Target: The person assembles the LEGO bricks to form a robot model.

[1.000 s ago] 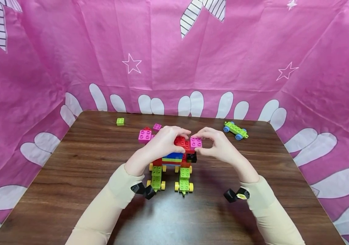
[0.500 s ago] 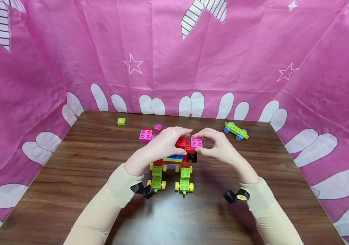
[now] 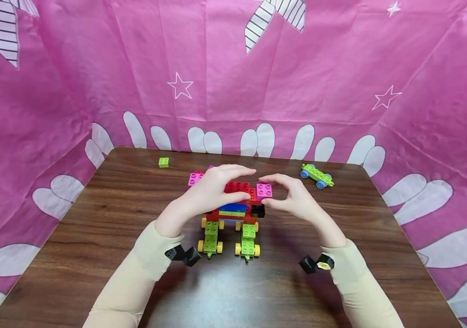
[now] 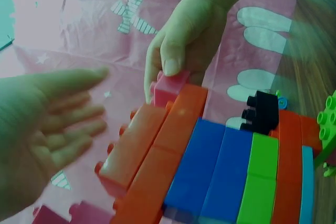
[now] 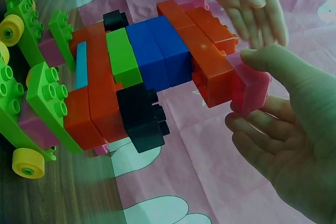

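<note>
A tall figure of toy building bricks stands on the table, with blue bricks (image 3: 233,208) in its middle and a red brick row (image 3: 237,187) across its top. My right hand (image 3: 292,195) pinches the pink brick (image 3: 264,190) at the right end of the red row, thumb on one side and fingers on the other. Spread beside the red row, my left hand (image 4: 50,124) holds nothing, its fingers apart from the bricks in the left wrist view. Another pink brick (image 3: 195,178) sits at the left end, partly behind this hand. A black brick (image 5: 140,118) juts out below.
Lime wheeled bases (image 3: 248,246) with yellow wheels carry the figure. A lime brick (image 3: 164,162) lies at the back left of the brown table (image 3: 106,218). At the back right stands a lime wheeled base with blue wheels (image 3: 317,176). Pink patterned cloth (image 3: 225,68) surrounds the table.
My left hand has let go of the red bricks, shifted slightly left and spread its thumb and fingers wider. My right hand stays on the pink brick.
</note>
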Tool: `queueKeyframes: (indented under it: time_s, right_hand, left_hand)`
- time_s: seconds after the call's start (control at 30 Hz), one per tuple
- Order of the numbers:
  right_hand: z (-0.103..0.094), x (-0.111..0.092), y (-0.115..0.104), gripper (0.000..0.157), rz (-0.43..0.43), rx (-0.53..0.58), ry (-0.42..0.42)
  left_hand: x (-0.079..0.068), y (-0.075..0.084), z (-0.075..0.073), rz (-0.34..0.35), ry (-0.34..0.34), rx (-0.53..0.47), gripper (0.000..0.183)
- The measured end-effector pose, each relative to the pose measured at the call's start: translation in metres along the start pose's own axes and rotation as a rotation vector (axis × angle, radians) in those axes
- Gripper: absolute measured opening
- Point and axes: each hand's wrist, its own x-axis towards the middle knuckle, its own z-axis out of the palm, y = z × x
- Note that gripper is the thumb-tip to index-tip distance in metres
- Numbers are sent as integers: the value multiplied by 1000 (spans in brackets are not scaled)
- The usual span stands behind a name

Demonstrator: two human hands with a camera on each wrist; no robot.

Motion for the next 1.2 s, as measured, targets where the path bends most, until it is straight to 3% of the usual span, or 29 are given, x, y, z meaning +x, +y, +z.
queueKeyframes:
  time_s: [0.17,0.27,0.4,0.6,0.9,1.2]
  right_hand:
    - [1,-1,2,47,12,13,14]
    - [1,-2,3,46,24,20,24]
    - [1,-4,5,46,40,27,31]
    - [1,-7,7,46,68,52,28]
    - [6,-7,10,44,97,112,22]
    - [10,-7,11,38,89,153,43]
  left_hand:
    - [-9,-12,-5,152,228,-68,44]
    - [-15,-21,-8,168,329,-102,44]
    - [-24,-33,-14,137,387,-136,44]
    - [-37,-46,-22,30,370,-188,53]
    - [-52,-63,-22,-72,250,-201,79]
    - [-57,-73,-15,-163,213,-188,74]
